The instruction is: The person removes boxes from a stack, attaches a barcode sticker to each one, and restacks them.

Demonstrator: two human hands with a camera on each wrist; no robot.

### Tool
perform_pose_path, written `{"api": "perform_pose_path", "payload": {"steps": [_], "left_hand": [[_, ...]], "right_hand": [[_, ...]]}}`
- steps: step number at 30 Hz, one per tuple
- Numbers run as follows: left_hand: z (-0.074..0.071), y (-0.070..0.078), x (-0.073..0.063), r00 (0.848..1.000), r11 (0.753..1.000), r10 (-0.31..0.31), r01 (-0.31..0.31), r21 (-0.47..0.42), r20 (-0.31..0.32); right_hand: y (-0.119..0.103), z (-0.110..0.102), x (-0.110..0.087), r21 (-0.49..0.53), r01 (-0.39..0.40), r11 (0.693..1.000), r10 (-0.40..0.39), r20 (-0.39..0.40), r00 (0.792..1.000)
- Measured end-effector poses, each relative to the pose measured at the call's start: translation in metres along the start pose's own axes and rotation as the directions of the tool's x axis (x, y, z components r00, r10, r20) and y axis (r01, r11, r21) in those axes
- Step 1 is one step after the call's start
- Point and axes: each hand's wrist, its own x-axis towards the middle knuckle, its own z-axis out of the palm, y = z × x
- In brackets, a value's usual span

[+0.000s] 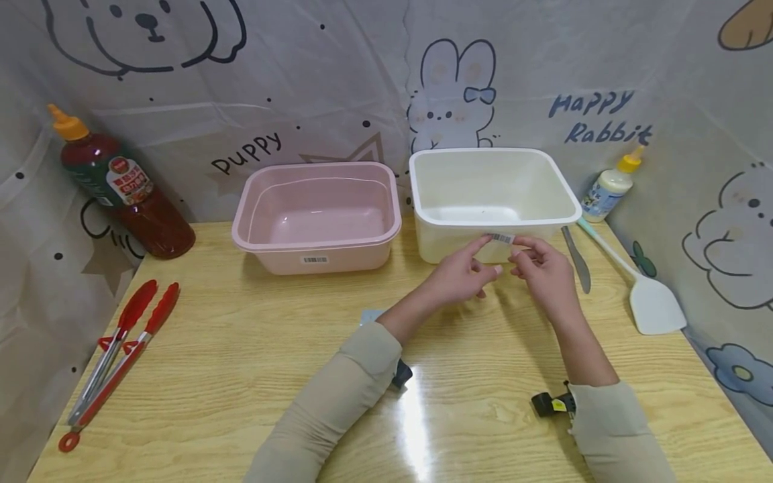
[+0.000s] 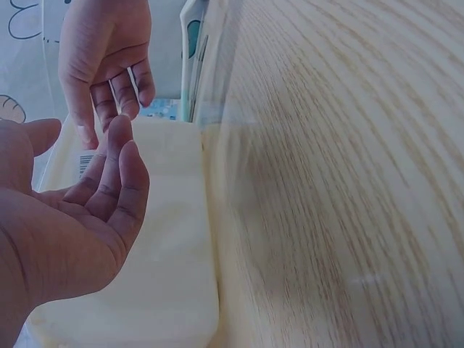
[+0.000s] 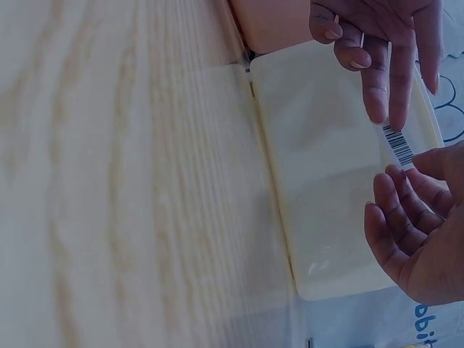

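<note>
Against the front wall of the cream plastic tub (image 1: 427,243), just under its rim, a small white barcode label (image 3: 397,145) sits at a slant. My left hand (image 1: 457,274) comes from the left, its outstretched index fingertip touching the label's left end. From the other side reaches my right hand (image 1: 548,276), with a fingertip right at the label's right end. The other fingers of the left hand (image 2: 80,225) hang loosely bent. In the left wrist view, gaps show between the spread fingers of the right hand (image 2: 109,51).
Left of the cream tub stands a pink tub (image 1: 332,258) with its own barcode label. A red sauce bottle (image 1: 127,181) and red-handled tongs (image 1: 121,362) are at far left. On the right are a knife (image 1: 578,263), white spatula (image 1: 655,305) and small yellow-capped bottle (image 1: 606,188).
</note>
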Motion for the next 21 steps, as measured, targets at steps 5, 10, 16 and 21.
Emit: {"api": "perform_pose_path", "payload": {"steps": [5, 10, 16, 21], "left_hand": [[-0.0002, -0.0008, 0.0001, 1.0, 1.0, 0.007, -0.007, -0.002, 0.002], [-0.0004, -0.001, 0.0002, 1.0, 1.0, -0.001, 0.001, 0.012, 0.004], [-0.002, -0.0014, -0.0006, 1.0, 1.0, -0.01, 0.01, 0.007, 0.01], [-0.0045, -0.0014, -0.0014, 1.0, 1.0, -0.019, 0.018, 0.013, 0.005]], "right_hand": [[-0.001, -0.0008, -0.002, -0.014, 0.018, 1.0, -0.018, -0.016, 1.0], [0.0001, -0.0022, -0.0024, -0.018, 0.019, 1.0, -0.02, -0.036, 0.999], [-0.0006, 0.0001, -0.0023, -0.003, 0.047, 0.999, -0.047, -0.012, 0.999], [-0.0016, 0.0007, -0.0023, -0.04, 0.066, 0.997, -0.066, -0.016, 0.998]]}}
